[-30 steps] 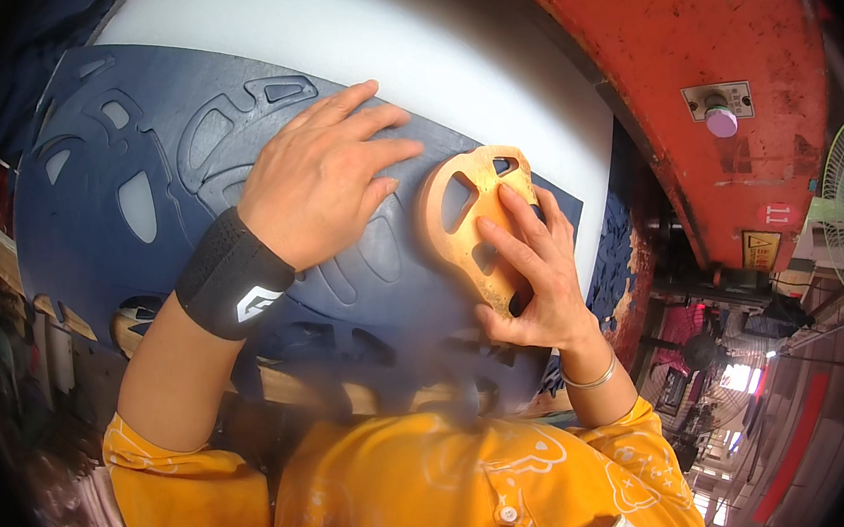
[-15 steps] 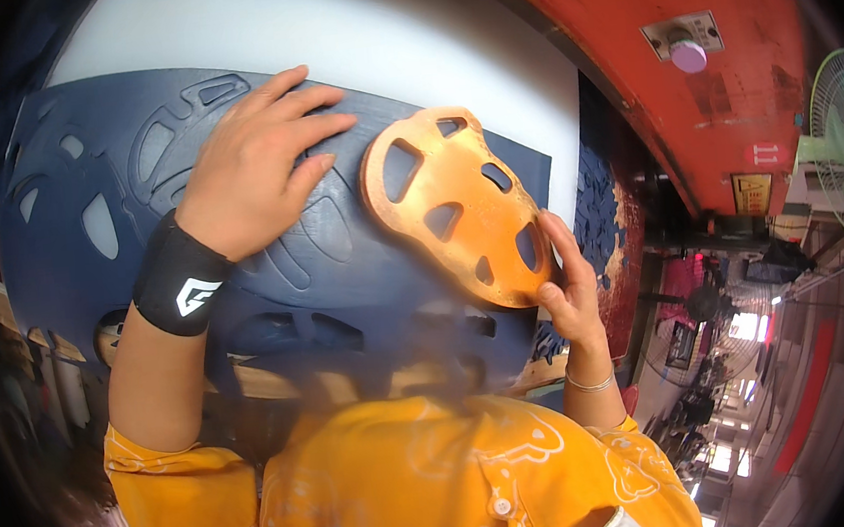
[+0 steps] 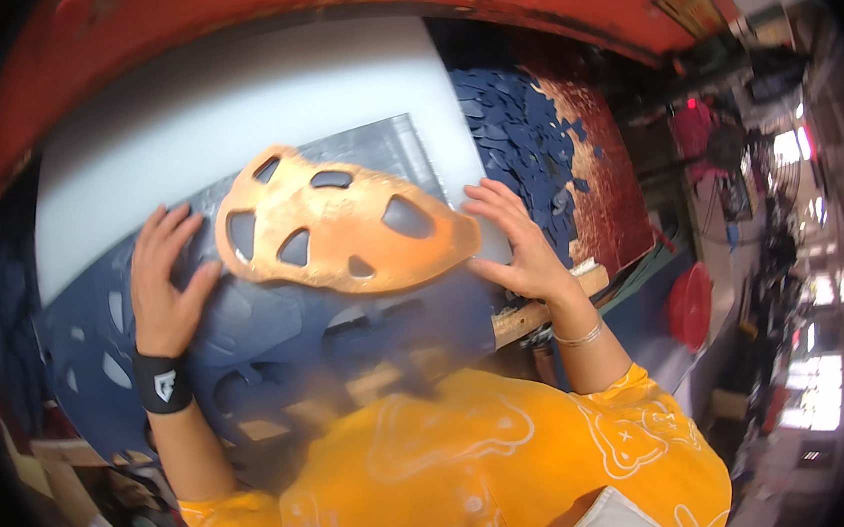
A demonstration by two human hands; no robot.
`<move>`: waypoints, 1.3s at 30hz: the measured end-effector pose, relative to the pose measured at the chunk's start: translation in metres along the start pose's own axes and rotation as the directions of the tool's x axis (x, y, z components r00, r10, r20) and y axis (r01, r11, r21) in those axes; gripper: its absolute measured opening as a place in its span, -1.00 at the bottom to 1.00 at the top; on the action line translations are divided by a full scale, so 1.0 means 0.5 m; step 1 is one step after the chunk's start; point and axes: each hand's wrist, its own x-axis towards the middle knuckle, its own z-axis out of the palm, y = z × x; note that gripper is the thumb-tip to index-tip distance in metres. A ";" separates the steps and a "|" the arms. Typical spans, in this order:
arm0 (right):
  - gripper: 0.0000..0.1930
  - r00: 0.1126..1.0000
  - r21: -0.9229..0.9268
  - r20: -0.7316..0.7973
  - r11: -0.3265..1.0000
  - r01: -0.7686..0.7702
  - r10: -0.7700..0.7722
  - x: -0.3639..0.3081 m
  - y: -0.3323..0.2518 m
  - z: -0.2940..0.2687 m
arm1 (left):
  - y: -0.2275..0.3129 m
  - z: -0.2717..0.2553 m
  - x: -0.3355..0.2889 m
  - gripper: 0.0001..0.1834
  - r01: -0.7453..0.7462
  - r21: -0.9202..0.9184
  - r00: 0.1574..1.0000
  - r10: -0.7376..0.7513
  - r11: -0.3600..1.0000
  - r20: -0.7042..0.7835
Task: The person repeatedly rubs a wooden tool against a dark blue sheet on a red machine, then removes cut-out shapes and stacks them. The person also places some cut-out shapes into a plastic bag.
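I've swung the orange cutting template (image 3: 344, 232) down flat onto the navy sheet (image 3: 277, 326), its long end now at three o'clock; my right hand (image 3: 516, 245) has let go, open beside it.

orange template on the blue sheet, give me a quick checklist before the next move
1. Orange template lies flat on the dark blue sheet: ok.
2. Left hand presses the sheet beside the template's left end: ok.
3. Right hand steadies the template's right tip: ok.
4. Template sits fully over uncut sheet: not ok, its right tip reaches past the sheet's edge onto the white board.
5. Sheet lies smooth under the template: cannot tell, hidden.
6. Scrap pile clear of the work: ok.
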 end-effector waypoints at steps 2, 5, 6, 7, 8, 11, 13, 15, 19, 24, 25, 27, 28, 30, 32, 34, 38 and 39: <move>-0.42 0.999 0.014 -0.034 1.000 0.022 -0.021 0.003 0.008 0.006 | 0.000 0.001 -0.001 -0.36 -0.030 0.036 0.999 0.030 0.999 0.019; -0.45 0.995 0.075 -0.091 0.996 0.054 -0.047 0.004 0.022 0.013 | 0.001 0.004 -0.004 -0.30 -0.079 0.090 0.995 0.074 0.993 0.061; -0.43 0.992 0.079 -0.105 0.994 0.071 -0.063 0.004 0.025 0.015 | 0.001 0.004 -0.004 -0.28 -0.096 0.112 0.994 0.089 0.989 0.071; -0.41 0.988 0.083 -0.126 0.992 0.098 -0.087 0.002 0.027 0.016 | 0.001 0.004 -0.002 -0.23 -0.117 0.107 0.991 0.110 0.987 0.072; -0.39 0.988 0.093 -0.133 0.991 0.093 -0.080 0.001 0.026 0.018 | 0.002 0.005 -0.001 -0.16 -0.111 0.109 0.990 0.100 0.988 0.098; -0.27 0.980 -0.105 -0.186 0.993 0.045 -0.064 0.006 0.002 0.025 | 0.004 0.008 0.008 -0.06 -0.197 0.150 0.975 0.178 0.969 0.136; -0.21 0.978 -0.132 -0.161 0.985 0.112 -0.133 0.026 -0.032 0.034 | 0.009 0.008 0.013 -0.05 -0.195 0.160 0.973 0.171 0.968 0.153; -0.17 0.979 -0.136 -0.082 0.975 0.176 -0.188 0.065 -0.073 0.047 | 0.019 0.006 0.014 -0.09 -0.194 0.086 0.975 0.181 0.977 0.131; -0.16 0.966 -0.120 0.068 0.960 0.255 -0.248 0.132 -0.121 0.071 | 0.057 -0.005 -0.009 -0.19 -0.011 0.115 0.993 -0.002 0.993 0.118; -0.23 0.929 -0.090 0.166 0.933 0.348 -0.331 0.161 -0.114 0.060 | 0.095 -0.027 -0.080 -0.12 0.072 0.276 0.990 -0.103 0.959 0.098; -0.19 0.931 -0.054 0.202 0.945 0.321 -0.305 0.159 -0.111 0.044 | 0.097 -0.028 -0.090 -0.10 0.135 0.307 0.973 -0.185 0.942 0.141; -0.18 0.946 0.254 0.193 0.945 0.207 -0.260 0.155 -0.108 0.007 | 0.096 -0.027 -0.103 -0.08 0.089 0.293 0.986 -0.125 0.952 0.106; -0.18 0.950 0.386 0.171 0.905 0.179 -0.261 0.147 -0.106 -0.013 | 0.095 -0.026 -0.106 -0.07 0.099 0.287 0.985 -0.135 0.953 0.109; -0.09 0.962 0.764 0.269 0.619 -0.181 -0.050 0.102 -0.102 -0.052 | 0.092 -0.022 -0.107 -0.09 0.109 0.279 0.987 -0.136 0.954 0.080; 0.01 0.954 0.949 0.275 0.126 -0.289 0.115 0.026 -0.102 -0.070 | 0.094 -0.017 -0.105 -0.09 0.107 0.281 0.991 -0.126 0.954 0.053; -0.09 0.957 0.975 0.196 -0.142 -0.168 0.212 -0.031 -0.097 -0.035 | 0.101 -0.014 -0.101 -0.10 0.123 0.286 0.988 -0.143 0.950 0.050; -0.14 0.930 0.728 0.246 -0.686 0.010 0.274 -0.106 -0.068 0.003 | 0.119 -0.010 -0.090 -0.11 0.120 0.304 0.989 -0.139 0.945 0.042; -0.15 0.928 0.709 0.238 -0.704 0.035 0.286 -0.115 -0.059 0.000 | 0.122 -0.008 -0.085 -0.12 0.114 0.301 0.989 -0.136 0.947 0.051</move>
